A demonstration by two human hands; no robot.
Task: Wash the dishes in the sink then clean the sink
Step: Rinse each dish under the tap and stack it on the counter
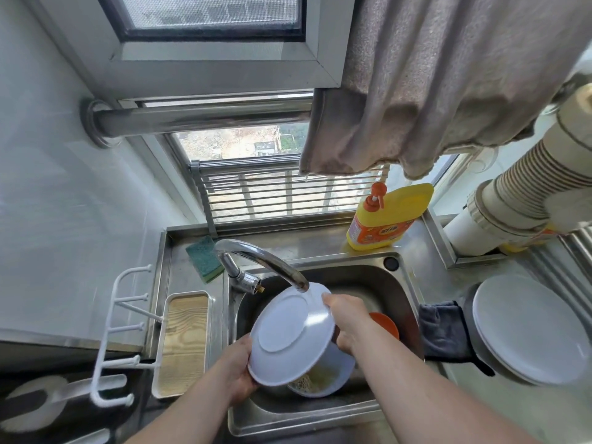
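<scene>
We see a white plate (290,336) above a steel-grey sink (378,277), with an orange dish (386,325) behind it. A yellow detergent bottle (389,216) wears an orange label and pump, near a green-and-yellow sponge (205,259). A brown-striped stack of paper cups (538,174), a beige-grey towel (432,84), a dark grey cloth (443,331) and white plates (528,328) complete our palette.

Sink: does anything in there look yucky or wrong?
Yes. Under the white plate that both hands hold, a white bowl in the sink has yellowish leftover food stuck inside. It is unwashed.
</scene>
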